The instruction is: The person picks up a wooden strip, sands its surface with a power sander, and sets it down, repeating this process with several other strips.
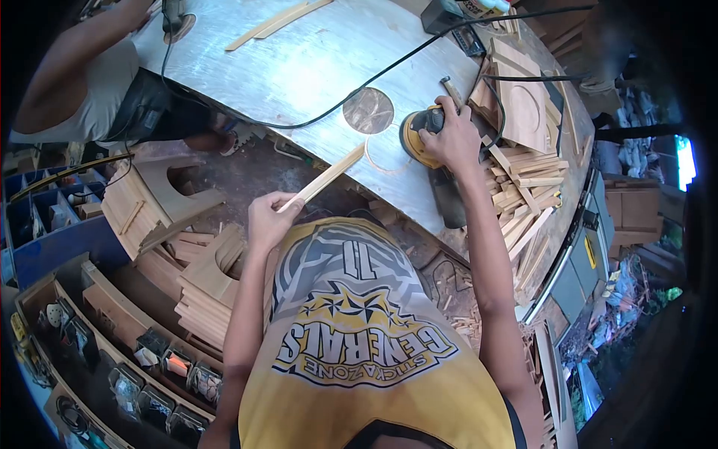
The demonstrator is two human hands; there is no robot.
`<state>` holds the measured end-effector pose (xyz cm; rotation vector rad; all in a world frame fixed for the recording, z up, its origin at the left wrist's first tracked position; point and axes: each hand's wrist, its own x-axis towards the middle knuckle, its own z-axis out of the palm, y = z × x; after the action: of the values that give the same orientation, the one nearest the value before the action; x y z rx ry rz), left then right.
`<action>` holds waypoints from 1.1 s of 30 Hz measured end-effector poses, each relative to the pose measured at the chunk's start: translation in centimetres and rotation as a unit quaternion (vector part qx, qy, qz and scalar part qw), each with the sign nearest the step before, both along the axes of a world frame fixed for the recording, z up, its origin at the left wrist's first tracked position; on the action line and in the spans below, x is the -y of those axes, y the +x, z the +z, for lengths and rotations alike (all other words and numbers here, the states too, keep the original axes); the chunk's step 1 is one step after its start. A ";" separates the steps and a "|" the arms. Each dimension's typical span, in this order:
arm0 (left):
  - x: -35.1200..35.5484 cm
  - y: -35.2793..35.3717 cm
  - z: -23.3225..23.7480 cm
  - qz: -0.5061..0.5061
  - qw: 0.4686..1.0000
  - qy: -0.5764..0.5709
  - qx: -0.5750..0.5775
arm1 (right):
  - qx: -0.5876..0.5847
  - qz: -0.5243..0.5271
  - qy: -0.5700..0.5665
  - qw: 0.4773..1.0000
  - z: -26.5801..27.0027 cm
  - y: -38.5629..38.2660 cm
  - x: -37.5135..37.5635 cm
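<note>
My left hand [274, 218] is closed around the near end of a thin wooden strip [329, 176]. The strip slants up and away, its far end over the edge of the pale worktable [292, 82]. On the right, my right hand [452, 139] grips a yellow and black electric sander [416, 137] from above. The sander's dark dust bag [446, 198] hangs toward me along the table's edge. A round dark hole [368, 110] in the tabletop lies left of the sander. The strip's far tip and the sander are apart.
Stacked wood strips [523, 183] and cut boards [518, 97] fill the table's right side. A black cord [351, 93] crosses the tabletop. Another person's arm [82, 49] reaches in at upper left. Cut panels [153, 198] and a parts tray [134, 352] sit at lower left.
</note>
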<state>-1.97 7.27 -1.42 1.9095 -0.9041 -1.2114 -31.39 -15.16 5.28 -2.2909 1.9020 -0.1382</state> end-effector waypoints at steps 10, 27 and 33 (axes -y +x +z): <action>2.6 1.1 -0.9 -0.265 0.946 0.033 0.183 | 0.000 0.023 0.012 1.000 0.7 0.4 -1.3; 8.8 -5.6 -6.9 -0.278 0.869 -0.007 0.409 | -0.073 0.136 0.097 0.983 4.0 8.4 -6.2; 8.9 -4.8 -6.9 -0.265 0.872 0.006 0.413 | -0.062 0.151 0.081 0.983 2.9 7.7 -5.2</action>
<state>-6.80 -1.62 -8.36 2.2937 -1.9679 -0.6071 -23.65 -9.95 8.23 -2.4869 1.5259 0.1936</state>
